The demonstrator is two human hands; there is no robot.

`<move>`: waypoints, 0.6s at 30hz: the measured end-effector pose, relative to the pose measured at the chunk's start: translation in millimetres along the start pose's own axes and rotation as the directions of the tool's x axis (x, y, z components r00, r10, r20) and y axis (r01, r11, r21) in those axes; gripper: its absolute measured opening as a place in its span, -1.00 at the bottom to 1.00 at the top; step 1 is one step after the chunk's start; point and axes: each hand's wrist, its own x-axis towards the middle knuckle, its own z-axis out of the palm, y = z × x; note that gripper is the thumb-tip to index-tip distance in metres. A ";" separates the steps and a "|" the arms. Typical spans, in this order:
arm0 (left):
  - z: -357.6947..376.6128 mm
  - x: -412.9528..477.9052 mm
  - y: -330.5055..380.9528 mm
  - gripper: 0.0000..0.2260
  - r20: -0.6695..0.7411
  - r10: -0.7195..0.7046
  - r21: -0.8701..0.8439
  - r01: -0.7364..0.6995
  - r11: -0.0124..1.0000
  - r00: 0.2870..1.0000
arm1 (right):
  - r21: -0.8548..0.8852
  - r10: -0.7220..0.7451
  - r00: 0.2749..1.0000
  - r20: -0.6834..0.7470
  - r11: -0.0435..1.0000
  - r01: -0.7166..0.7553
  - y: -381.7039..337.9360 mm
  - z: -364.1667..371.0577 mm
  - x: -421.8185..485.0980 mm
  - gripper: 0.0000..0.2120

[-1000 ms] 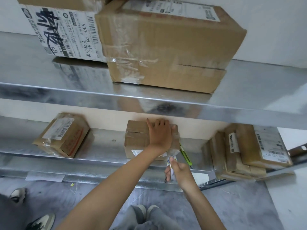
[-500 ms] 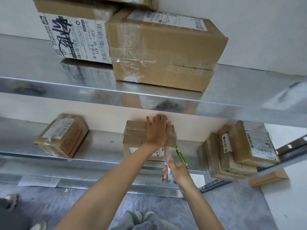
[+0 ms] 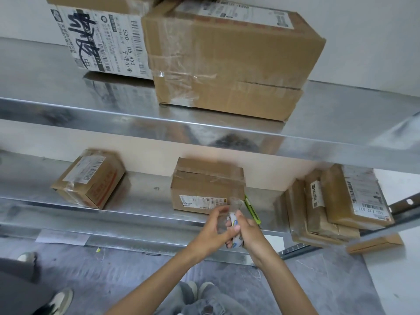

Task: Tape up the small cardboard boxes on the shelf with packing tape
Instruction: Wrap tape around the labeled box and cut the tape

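Note:
A small cardboard box (image 3: 205,183) stands in the middle of the lower metal shelf (image 3: 141,208), with clear tape across its top and right side. A strip of clear tape (image 3: 235,201) runs from the box's right front corner down to a roll of packing tape (image 3: 234,233). My right hand (image 3: 251,233) grips the roll just in front of the shelf edge. My left hand (image 3: 216,228) has come up against the roll, its fingers curled round the roll and the tape. A green utility knife (image 3: 251,209) lies on the shelf to the right of the box.
Another small taped box (image 3: 89,178) sits at the left of the lower shelf, and a leaning stack of flat parcels (image 3: 336,201) at the right. Two large boxes (image 3: 227,60) stand on the upper shelf. A second person's shoes (image 3: 54,301) are at bottom left.
My left hand has left the top of the box and come down to the tape roll. The right hand still holds the roll near the box's right front corner.

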 end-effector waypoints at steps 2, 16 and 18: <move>-2.2 1.6 4.5 -0.55 0.058 0.009 -0.046 -0.006 0.999 0.998 | 0.043 0.011 1.000 0.020 0.999 -0.012 3.6 -2.2 3.8 -0.54; -6.6 8.7 0.4 -0.63 0.043 -0.052 -0.021 0.053 0.998 0.998 | -0.130 -0.097 0.934 -0.343 0.990 0.055 9.0 -49.7 38.5 -0.67; -6.4 11.9 2.4 -0.65 0.036 -0.080 -0.031 0.081 0.996 0.996 | -0.171 -0.118 0.915 -0.387 0.984 0.054 15.0 -51.1 48.6 -0.72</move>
